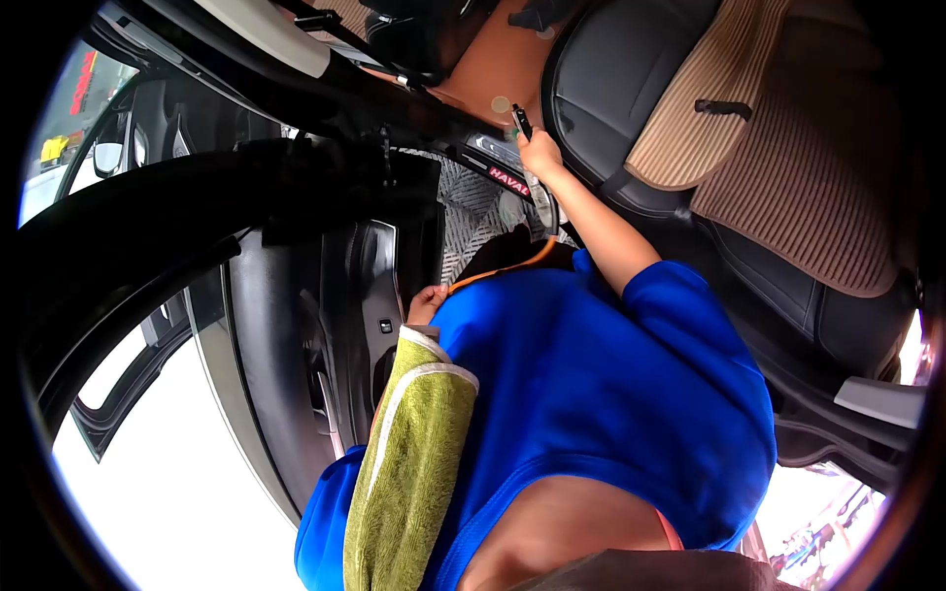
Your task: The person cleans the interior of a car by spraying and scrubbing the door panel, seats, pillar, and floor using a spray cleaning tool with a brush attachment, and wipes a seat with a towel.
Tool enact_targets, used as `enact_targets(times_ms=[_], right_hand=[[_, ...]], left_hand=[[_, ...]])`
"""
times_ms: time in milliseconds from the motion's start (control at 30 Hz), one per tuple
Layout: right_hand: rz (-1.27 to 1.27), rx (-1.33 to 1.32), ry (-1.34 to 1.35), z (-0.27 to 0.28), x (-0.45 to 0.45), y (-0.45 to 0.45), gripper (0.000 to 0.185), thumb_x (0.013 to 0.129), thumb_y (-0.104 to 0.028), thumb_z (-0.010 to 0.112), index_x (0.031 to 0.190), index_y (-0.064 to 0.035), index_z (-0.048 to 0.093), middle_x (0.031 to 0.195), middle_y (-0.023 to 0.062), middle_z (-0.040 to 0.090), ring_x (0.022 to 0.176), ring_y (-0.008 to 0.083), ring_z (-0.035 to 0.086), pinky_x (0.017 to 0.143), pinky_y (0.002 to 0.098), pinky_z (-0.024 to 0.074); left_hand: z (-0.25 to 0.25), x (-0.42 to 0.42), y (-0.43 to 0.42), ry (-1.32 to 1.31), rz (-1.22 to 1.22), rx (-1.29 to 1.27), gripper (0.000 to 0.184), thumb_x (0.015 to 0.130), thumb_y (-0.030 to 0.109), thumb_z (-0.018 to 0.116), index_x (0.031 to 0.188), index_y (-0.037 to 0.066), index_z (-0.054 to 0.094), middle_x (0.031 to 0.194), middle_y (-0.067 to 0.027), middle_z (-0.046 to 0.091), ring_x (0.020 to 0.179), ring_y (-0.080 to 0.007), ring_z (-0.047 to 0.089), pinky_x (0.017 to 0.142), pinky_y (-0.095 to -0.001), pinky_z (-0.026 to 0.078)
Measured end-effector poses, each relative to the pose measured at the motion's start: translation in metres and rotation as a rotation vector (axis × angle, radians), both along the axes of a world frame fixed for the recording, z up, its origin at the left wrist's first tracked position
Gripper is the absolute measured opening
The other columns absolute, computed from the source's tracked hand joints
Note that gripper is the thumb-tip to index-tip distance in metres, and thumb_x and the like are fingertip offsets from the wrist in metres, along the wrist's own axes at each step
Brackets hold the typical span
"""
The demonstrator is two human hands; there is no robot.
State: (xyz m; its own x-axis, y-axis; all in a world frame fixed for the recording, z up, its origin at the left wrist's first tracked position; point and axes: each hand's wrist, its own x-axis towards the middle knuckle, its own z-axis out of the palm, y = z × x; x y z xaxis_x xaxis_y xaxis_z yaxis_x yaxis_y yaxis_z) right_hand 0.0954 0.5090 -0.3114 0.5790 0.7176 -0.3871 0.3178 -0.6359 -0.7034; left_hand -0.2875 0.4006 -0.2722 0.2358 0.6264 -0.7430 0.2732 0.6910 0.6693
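My right hand (539, 156) is closed around an air blow gun (522, 121), its dark tip pointing toward the brown floor of the car. An orange hose (512, 268) runs from below that hand across the front of my blue shirt. At its other visible end, my left hand (427, 304) has its fingers closed on the hose. A green towel (412, 463) with pale edging lies draped over my left forearm. Just beside the blow gun is the door sill plate (508, 180) with red HAVAL lettering.
A black car seat (631, 79) with a ribbed beige cover (803, 197) stands to the right. On the left is the open car door (345, 295). Grey patterned ground (463, 231) shows below the sill. The brown car floor (493, 59) lies ahead.
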Motion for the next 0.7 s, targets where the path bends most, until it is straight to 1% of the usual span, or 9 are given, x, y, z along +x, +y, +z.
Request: enact_targets(times_ms=[33,100,267,300,367,467,500,600,700], right_hand=[[-0.001,-0.009,0.006,-0.02,-0.005,0.001,0.027,0.088,-0.027,0.052,0.095,-0.0013,0.056,0.073,0.0223,0.063,0.059,0.0325,0.064,0.058,0.0433,0.0496],[-0.346,0.008,0.045,-0.063,-0.022,0.002,0.024,0.089,-0.023,0.05,0.097,-0.0005,0.051,0.063,0.0181,0.06,0.045,0.0251,0.06,0.042,0.0389,0.0468],[-0.621,0.073,0.425,-0.041,-0.072,-0.028,0.028,0.09,-0.02,0.048,0.104,0.0043,0.043,0.059,0.0127,0.056,0.04,0.021,0.057,0.031,0.033,0.0442],[-0.674,0.061,0.491,-0.025,-0.08,-0.035,0.04,0.087,-0.021,0.052,0.115,0.0078,0.045,0.087,0.0258,0.062,0.058,0.0353,0.064,0.051,0.0409,0.0524],[-0.697,0.099,0.328,-0.069,-0.092,-0.037,0.044,0.086,-0.02,0.052,0.118,0.0083,0.043,0.098,0.0282,0.059,0.078,0.0388,0.061,0.069,0.0425,0.0497],[-0.753,0.084,0.178,-0.061,-0.09,-0.052,0.048,0.085,-0.018,0.052,0.123,0.0092,0.041,0.11,0.0303,0.053,0.101,0.0412,0.055,0.089,0.0425,0.0437],[-0.776,0.082,0.047,-0.052,-0.093,-0.059,0.048,0.085,-0.017,0.052,0.123,0.0089,0.04,0.111,0.03,0.053,0.101,0.0403,0.055,0.089,0.0419,0.0433],[-0.993,0.036,0.298,-0.05,-0.098,-0.088,0.048,0.085,-0.014,0.05,0.126,0.0064,0.036,0.111,0.0275,0.053,0.101,0.0375,0.055,0.089,0.0398,0.0432],[-1.09,0.055,0.379,-0.033,-0.098,-0.11,0.046,0.087,-0.013,0.049,0.127,0.0044,0.035,0.109,0.0248,0.054,0.098,0.035,0.057,0.087,0.0383,0.044]], left_hand=[[-0.006,-0.009,-0.004,-0.016,0.063,-0.098,0.021,0.09,0.023,0.062,0.077,0.006,0.062,0.066,0.0037,0.057,0.057,-0.0041,0.048,0.052,-0.02,0.039],[-0.013,-0.021,-0.016,0.002,0.072,-0.147,0.03,0.09,0.033,0.059,0.072,0.009,0.059,0.063,0.0044,0.055,0.053,-0.0039,0.045,0.05,-0.0201,0.036],[-0.023,-0.042,-0.056,0.228,0.166,-0.139,0.035,0.09,0.037,0.058,0.077,0.006,0.059,0.067,0.0016,0.056,0.058,-0.0059,0.047,0.053,-0.0215,0.037],[-0.019,-0.041,-0.062,0.263,0.186,-0.113,0.035,0.091,0.038,0.057,0.078,0.005,0.059,0.069,0.001,0.057,0.059,-0.0062,0.048,0.055,-0.0217,0.038],[-0.01,-0.035,-0.07,0.332,0.218,-0.05,0.037,0.091,0.039,0.056,0.081,0.003,0.059,0.072,-0.0003,0.057,0.062,-0.0069,0.049,0.057,-0.0222,0.039],[0.003,-0.022,-0.068,0.34,0.203,-0.001,0.04,0.091,0.04,0.055,0.085,0.001,0.059,0.076,-0.0021,0.059,0.067,-0.0079,0.05,0.06,-0.023,0.04],[0.009,-0.015,-0.063,0.306,0.172,-0.009,0.041,0.092,0.041,0.054,0.087,0.001,0.059,0.077,-0.0028,0.059,0.068,-0.0083,0.051,0.061,-0.0232,0.041],[0.02,0.009,-0.041,0.107,-0.059,-0.1,0.041,0.095,0.036,0.049,0.104,-0.004,0.058,0.088,-0.0052,0.06,0.083,-0.0126,0.053,0.078,-0.0262,0.042],[0.04,0.057,-0.022,0.085,-0.264,-0.088,0.042,0.095,0.037,0.05,0.107,-0.003,0.058,0.089,-0.0041,0.06,0.085,-0.0122,0.053,0.08,-0.0259,0.042]])
